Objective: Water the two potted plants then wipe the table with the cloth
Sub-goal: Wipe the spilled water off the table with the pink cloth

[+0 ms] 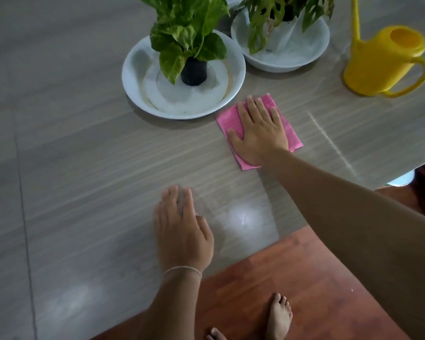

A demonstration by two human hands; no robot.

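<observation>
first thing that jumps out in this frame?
The right hand pressed flat on a pink cloth mid-table, just in front of the nearer white bowl holding a potted plant. Next, the bright yellow watering can standing at the far right. The left hand rests open near the table's front edge.

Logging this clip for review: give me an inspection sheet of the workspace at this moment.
Surface: grey wood-grain table, glossy, light glare.
Job's things: pink cloth flat; two potted plants in white bowls; yellow watering can standing upright.
Clutter: nothing seen.
Hands: right hand flat on cloth; left hand flat on table, empty.
Cables: nothing seen.
Surroundings: reddish wood floor, bare feet.
</observation>
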